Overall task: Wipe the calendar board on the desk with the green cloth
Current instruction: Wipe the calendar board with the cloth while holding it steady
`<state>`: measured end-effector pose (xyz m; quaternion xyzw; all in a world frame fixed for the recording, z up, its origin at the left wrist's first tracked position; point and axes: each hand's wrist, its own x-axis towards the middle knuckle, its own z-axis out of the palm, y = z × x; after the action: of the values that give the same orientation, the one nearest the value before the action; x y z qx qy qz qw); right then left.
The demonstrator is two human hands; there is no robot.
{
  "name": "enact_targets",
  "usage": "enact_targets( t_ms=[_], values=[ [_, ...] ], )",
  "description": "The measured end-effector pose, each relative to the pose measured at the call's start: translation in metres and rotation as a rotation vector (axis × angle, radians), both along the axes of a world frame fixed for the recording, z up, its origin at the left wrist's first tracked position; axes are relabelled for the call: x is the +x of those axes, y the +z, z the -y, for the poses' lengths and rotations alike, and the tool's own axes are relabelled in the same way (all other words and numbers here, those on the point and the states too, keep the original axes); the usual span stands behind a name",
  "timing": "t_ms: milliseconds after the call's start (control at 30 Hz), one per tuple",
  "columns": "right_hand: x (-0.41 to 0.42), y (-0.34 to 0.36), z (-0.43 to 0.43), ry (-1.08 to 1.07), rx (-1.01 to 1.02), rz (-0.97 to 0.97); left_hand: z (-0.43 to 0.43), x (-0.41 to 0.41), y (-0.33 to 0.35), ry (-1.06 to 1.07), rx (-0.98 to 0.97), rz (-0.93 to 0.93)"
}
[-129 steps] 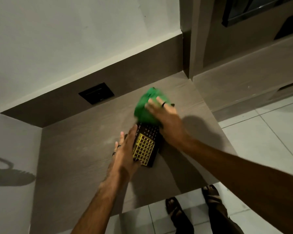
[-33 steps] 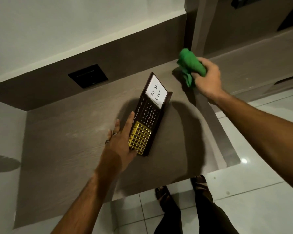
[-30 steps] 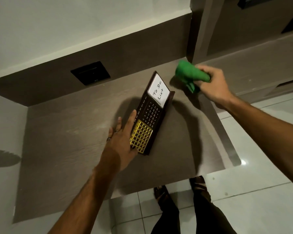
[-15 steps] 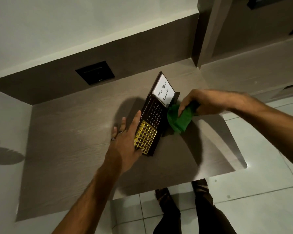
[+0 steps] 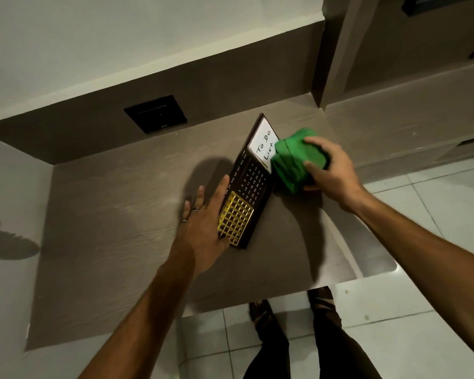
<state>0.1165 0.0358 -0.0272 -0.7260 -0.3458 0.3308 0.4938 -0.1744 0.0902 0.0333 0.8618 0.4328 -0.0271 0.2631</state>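
**Wipe under way, cloth at board's right edge**

Calendar board (image 5: 251, 184) lies flat mid-worktop (image 5: 115, 214). Right hand (image 5: 331, 170) fingers (image 5: 316, 140) curled tight round bunched green cloth (image 5: 293, 162), pressed against board's far-right edge beside the white panel. Left hand (image 5: 205, 222) flat, open, bracing near-left edge, gripping nothing. Board face looks mostly left to do.

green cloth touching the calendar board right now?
Touching. Head view: the green cloth, bunched in the right hand, overlaps the right edge of the calendar board with no gap.
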Motion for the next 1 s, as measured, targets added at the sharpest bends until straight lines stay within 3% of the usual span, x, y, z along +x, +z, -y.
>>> enact_targets(
  t_ms=[133,300,467,600,767,833,933,1000],
  values=[
    [-0.002,0.003,0.009,0.434,-0.143,0.390,0.000,0.000,0.000,-0.002,-0.009,0.004],
    [0.011,0.016,0.008,0.404,-0.113,0.715,0.001,0.000,0.001,0.000,-0.025,0.007],
    [-0.003,0.023,0.017,0.619,-0.028,0.949,0.000,0.000,0.000,-0.005,-0.006,0.008],
    [-0.003,0.019,0.010,0.759,0.020,0.949,0.000,0.000,-0.001,-0.003,-0.008,0.015],
    [0.032,0.024,-0.019,0.412,-0.123,0.825,0.002,0.000,0.000,0.007,-0.018,0.009],
    [0.010,0.019,-0.008,0.515,-0.080,0.780,0.003,0.000,0.000,0.007,-0.018,0.013],
    [-0.022,0.003,0.023,0.821,0.098,0.911,0.003,0.001,0.001,-0.003,-0.014,0.032],
    [-0.002,0.004,0.008,0.769,0.052,0.892,0.002,0.002,0.001,-0.008,-0.004,0.037]
  ],
)
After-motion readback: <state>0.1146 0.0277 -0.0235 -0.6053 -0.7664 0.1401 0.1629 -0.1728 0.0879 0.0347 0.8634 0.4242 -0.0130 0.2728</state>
